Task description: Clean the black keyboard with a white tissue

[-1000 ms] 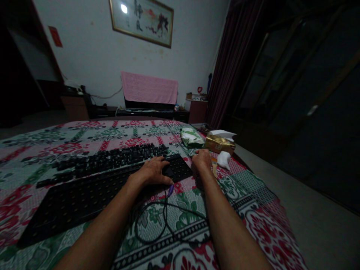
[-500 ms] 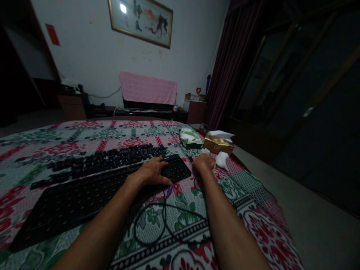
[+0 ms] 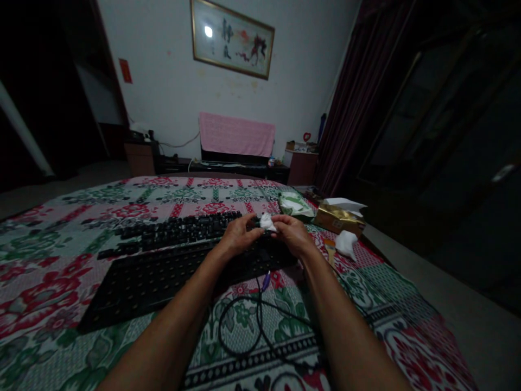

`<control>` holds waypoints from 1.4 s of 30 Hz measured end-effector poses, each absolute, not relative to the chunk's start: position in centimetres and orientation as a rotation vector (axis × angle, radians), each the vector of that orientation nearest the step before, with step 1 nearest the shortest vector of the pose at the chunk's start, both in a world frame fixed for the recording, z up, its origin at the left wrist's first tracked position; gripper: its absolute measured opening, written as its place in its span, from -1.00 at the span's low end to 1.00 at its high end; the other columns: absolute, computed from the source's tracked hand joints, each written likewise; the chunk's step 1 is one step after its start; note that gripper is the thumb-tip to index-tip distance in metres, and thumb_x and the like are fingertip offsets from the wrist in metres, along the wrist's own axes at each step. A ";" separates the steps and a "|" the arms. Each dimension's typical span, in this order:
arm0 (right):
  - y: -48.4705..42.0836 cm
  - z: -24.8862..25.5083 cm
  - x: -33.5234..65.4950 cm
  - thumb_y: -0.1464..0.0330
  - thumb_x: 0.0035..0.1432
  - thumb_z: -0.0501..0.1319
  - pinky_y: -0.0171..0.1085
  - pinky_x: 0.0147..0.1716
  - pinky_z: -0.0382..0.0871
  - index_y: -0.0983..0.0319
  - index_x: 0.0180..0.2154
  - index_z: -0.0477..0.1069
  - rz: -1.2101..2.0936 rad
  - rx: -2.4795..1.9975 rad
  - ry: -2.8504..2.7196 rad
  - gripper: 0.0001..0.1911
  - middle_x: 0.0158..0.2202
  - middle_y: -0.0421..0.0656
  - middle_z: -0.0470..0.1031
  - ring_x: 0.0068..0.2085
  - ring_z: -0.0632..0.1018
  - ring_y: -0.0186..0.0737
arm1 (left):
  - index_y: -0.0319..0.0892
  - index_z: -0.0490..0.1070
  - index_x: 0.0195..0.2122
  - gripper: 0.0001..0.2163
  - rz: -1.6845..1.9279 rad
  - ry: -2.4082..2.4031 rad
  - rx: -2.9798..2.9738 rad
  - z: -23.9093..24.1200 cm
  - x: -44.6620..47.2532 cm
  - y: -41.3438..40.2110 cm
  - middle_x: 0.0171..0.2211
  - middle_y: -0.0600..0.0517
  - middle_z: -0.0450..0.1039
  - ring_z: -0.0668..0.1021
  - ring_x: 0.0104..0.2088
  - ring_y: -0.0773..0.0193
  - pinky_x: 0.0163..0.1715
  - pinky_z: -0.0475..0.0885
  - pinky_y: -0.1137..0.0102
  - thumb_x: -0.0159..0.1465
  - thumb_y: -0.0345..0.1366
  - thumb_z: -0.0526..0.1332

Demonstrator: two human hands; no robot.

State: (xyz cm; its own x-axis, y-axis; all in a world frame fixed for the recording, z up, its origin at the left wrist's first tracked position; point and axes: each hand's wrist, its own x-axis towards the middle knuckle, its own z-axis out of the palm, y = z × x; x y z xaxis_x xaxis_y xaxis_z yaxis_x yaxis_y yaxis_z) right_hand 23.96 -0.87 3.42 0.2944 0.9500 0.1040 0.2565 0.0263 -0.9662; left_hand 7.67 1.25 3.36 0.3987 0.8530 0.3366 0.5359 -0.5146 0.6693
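Note:
Above the black keyboard base (image 3: pixel 150 277), my two hands are close together. My right hand (image 3: pixel 293 234) pinches a crumpled white tissue (image 3: pixel 267 222) between thumb and fingers. Facing it, my left hand (image 3: pixel 239 234) has its thumb and fingertips curled in at the tissue's left side. Something small and dark shows at those fingertips, too blurred to name. Behind the base lie rows of loose black keycaps (image 3: pixel 179 231). The base's key sockets are bare of caps, and its right end is partly hidden under my hands.
A brush (image 3: pixel 330 250) and another wad of tissue (image 3: pixel 345 244) lie to the right. Behind them are a gold tissue box (image 3: pixel 340 217) and a green-white pack (image 3: pixel 295 205). A looped black cable (image 3: pixel 240 354) with a purple plug (image 3: pixel 266 281) rests on the patterned tablecloth (image 3: pixel 36 293).
My right hand has come left from beside the brush, bringing the tissue over the keyboard base. My left hand has lifted off the base to meet it. The view has shifted left.

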 end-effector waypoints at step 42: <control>2.8 3.9 32.5 0.46 0.11 0.03 -0.33 0.02 0.15 0.21 -0.08 0.40 -0.267 -2.216 -1.545 -0.65 0.01 -0.11 0.38 0.06 0.34 -0.23 | -0.13 0.41 -0.04 -0.67 0.436 1.059 2.659 1.5 9.8 -1.6 -0.01 -0.04 0.40 0.42 0.01 0.16 0.03 0.29 0.32 0.17 -0.28 0.08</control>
